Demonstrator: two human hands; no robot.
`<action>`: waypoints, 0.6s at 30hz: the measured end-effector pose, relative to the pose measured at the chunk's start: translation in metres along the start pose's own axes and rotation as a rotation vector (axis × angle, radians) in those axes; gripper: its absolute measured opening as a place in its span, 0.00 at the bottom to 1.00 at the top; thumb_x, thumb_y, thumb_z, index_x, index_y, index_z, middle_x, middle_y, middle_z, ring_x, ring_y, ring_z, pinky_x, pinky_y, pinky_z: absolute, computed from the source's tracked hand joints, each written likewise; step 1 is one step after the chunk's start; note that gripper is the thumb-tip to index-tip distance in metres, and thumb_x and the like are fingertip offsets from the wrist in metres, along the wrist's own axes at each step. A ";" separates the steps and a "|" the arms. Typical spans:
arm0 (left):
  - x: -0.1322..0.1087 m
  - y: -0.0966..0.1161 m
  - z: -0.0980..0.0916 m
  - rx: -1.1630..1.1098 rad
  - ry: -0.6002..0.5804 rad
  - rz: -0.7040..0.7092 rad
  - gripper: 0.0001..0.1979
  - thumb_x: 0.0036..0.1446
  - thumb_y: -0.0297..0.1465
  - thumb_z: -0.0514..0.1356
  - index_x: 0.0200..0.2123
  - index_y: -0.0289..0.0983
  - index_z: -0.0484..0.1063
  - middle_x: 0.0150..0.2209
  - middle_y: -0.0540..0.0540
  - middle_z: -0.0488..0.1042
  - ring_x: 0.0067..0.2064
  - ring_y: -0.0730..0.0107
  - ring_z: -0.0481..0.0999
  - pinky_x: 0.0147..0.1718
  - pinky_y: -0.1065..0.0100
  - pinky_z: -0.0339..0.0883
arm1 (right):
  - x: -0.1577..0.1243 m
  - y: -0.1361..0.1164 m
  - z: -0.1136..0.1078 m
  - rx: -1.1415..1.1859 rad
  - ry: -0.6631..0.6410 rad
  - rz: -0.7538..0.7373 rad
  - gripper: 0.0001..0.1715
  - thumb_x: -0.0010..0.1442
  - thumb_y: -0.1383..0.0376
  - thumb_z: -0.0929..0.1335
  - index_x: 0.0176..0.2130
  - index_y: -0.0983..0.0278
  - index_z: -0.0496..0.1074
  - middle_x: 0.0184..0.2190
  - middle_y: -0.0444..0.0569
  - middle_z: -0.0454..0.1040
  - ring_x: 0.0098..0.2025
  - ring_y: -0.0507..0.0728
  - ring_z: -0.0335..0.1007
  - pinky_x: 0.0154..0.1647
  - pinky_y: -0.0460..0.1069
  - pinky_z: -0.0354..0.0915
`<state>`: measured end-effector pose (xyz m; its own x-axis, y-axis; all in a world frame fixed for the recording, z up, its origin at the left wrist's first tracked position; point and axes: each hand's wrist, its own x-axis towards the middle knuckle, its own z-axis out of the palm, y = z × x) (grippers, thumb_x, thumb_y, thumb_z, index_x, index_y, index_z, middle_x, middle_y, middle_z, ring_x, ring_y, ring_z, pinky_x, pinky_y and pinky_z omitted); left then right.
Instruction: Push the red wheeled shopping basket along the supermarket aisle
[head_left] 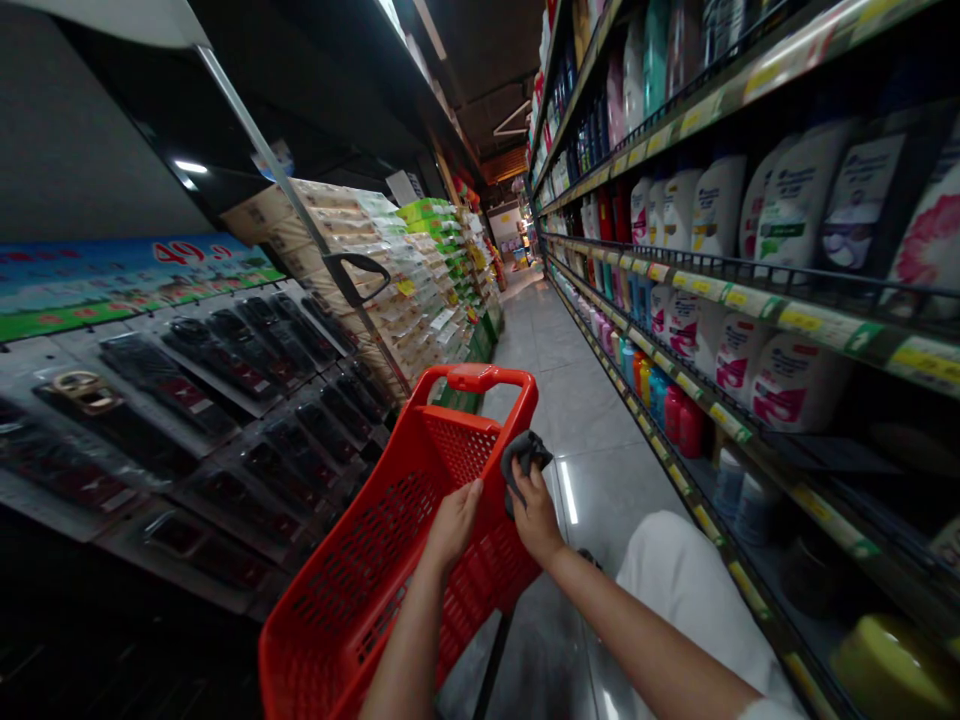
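Note:
A red plastic shopping basket cart [390, 500] with perforated walls stands tilted in front of me. My left hand [454, 525] is closed over the right rim of the basket, its fingertips hidden inside my grip. Just to the right, my right hand [534, 505] presses a dark grey cloth [517, 455] against the outer right side of the basket near the handle end. Part of the cloth bunches above my fingers. The red loop handle [480, 375] rises at the far end, beyond both hands.
Shelves of shampoo bottles [716, 205] run along the right. On the left hang packaged belts [217, 350] below a price sign [150, 275], with stacked cartons [375, 260] behind. A grey tiled floor [532, 330] stretches down the aisle. My white-trousered knee [675, 570] is at lower right.

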<state>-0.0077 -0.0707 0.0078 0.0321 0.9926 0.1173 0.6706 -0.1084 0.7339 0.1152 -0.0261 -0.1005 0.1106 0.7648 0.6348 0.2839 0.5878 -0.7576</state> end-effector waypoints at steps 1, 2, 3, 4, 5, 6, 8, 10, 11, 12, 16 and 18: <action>0.001 -0.001 -0.001 -0.007 -0.002 0.005 0.30 0.60 0.56 0.47 0.29 0.35 0.70 0.30 0.45 0.74 0.35 0.63 0.72 0.39 0.66 0.65 | 0.002 0.002 0.001 0.008 -0.009 0.001 0.32 0.67 0.68 0.59 0.68 0.58 0.59 0.70 0.57 0.54 0.71 0.62 0.50 0.66 0.59 0.59; 0.002 -0.002 -0.002 -0.016 -0.008 0.008 0.30 0.60 0.56 0.47 0.30 0.34 0.71 0.31 0.44 0.75 0.36 0.62 0.73 0.40 0.65 0.66 | 0.009 0.003 0.000 0.018 -0.001 0.013 0.32 0.67 0.67 0.59 0.69 0.59 0.58 0.70 0.57 0.54 0.72 0.62 0.49 0.67 0.59 0.59; 0.002 -0.003 -0.003 -0.023 -0.016 0.007 0.31 0.60 0.56 0.47 0.31 0.34 0.72 0.33 0.43 0.76 0.38 0.60 0.73 0.41 0.65 0.66 | 0.022 0.002 -0.003 0.030 0.021 0.032 0.33 0.67 0.66 0.59 0.69 0.60 0.57 0.70 0.57 0.53 0.72 0.62 0.48 0.67 0.59 0.58; 0.002 -0.004 -0.003 -0.027 -0.023 0.004 0.32 0.60 0.57 0.46 0.32 0.34 0.73 0.34 0.42 0.77 0.39 0.59 0.74 0.41 0.64 0.67 | 0.038 0.001 -0.007 0.043 0.056 0.060 0.33 0.67 0.65 0.60 0.69 0.60 0.57 0.70 0.58 0.53 0.72 0.63 0.48 0.68 0.60 0.57; 0.003 -0.004 -0.003 -0.023 -0.027 0.001 0.33 0.60 0.57 0.46 0.33 0.33 0.73 0.34 0.42 0.77 0.39 0.58 0.74 0.41 0.64 0.67 | 0.058 -0.001 -0.012 0.059 0.093 0.086 0.33 0.67 0.64 0.60 0.69 0.61 0.56 0.70 0.58 0.54 0.72 0.63 0.49 0.68 0.60 0.56; 0.003 -0.005 -0.003 -0.015 -0.025 -0.002 0.33 0.60 0.57 0.46 0.33 0.33 0.74 0.34 0.41 0.77 0.39 0.58 0.74 0.41 0.64 0.67 | 0.078 -0.002 -0.016 0.076 0.129 0.113 0.33 0.67 0.63 0.60 0.69 0.61 0.56 0.69 0.58 0.55 0.71 0.62 0.51 0.67 0.60 0.56; 0.003 -0.005 -0.001 0.011 -0.013 -0.007 0.34 0.60 0.58 0.45 0.33 0.33 0.74 0.33 0.42 0.77 0.39 0.58 0.74 0.40 0.65 0.67 | 0.115 -0.006 -0.023 0.101 0.217 0.181 0.34 0.66 0.60 0.60 0.69 0.61 0.58 0.65 0.59 0.62 0.68 0.62 0.58 0.65 0.60 0.58; 0.004 -0.006 0.000 0.026 -0.010 -0.011 0.34 0.60 0.58 0.45 0.32 0.33 0.74 0.32 0.42 0.76 0.38 0.59 0.73 0.39 0.66 0.67 | 0.136 -0.009 -0.024 0.089 0.272 0.230 0.35 0.66 0.58 0.62 0.69 0.62 0.57 0.63 0.61 0.65 0.65 0.63 0.62 0.64 0.60 0.60; 0.005 -0.006 0.001 0.029 -0.011 -0.014 0.34 0.60 0.58 0.45 0.32 0.33 0.73 0.31 0.43 0.76 0.38 0.60 0.73 0.39 0.66 0.67 | 0.138 -0.010 -0.022 0.066 0.291 0.240 0.36 0.66 0.58 0.62 0.69 0.63 0.57 0.63 0.61 0.64 0.65 0.63 0.61 0.64 0.60 0.60; 0.005 -0.007 0.002 0.032 -0.012 -0.017 0.34 0.60 0.57 0.45 0.31 0.33 0.73 0.31 0.43 0.75 0.37 0.60 0.73 0.38 0.67 0.66 | 0.134 -0.012 -0.018 0.036 0.300 0.237 0.36 0.66 0.58 0.62 0.69 0.63 0.57 0.65 0.62 0.62 0.66 0.64 0.60 0.64 0.60 0.60; 0.008 -0.008 0.003 0.050 0.015 -0.013 0.32 0.61 0.55 0.44 0.30 0.34 0.72 0.30 0.44 0.74 0.36 0.61 0.72 0.38 0.66 0.66 | 0.067 -0.016 0.006 -0.098 0.205 0.105 0.33 0.67 0.64 0.58 0.70 0.62 0.55 0.69 0.61 0.54 0.70 0.65 0.51 0.65 0.61 0.59; 0.009 -0.008 0.003 0.049 0.022 0.006 0.32 0.62 0.54 0.43 0.30 0.34 0.72 0.32 0.43 0.75 0.37 0.61 0.73 0.41 0.64 0.66 | 0.024 -0.014 0.015 -0.142 0.072 -0.005 0.35 0.66 0.68 0.59 0.70 0.60 0.55 0.69 0.59 0.54 0.71 0.65 0.50 0.66 0.63 0.58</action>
<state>-0.0107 -0.0611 0.0003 0.0203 0.9903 0.1371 0.7058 -0.1113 0.6996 0.0999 -0.0117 -0.0769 0.1748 0.7379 0.6518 0.4160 0.5447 -0.7282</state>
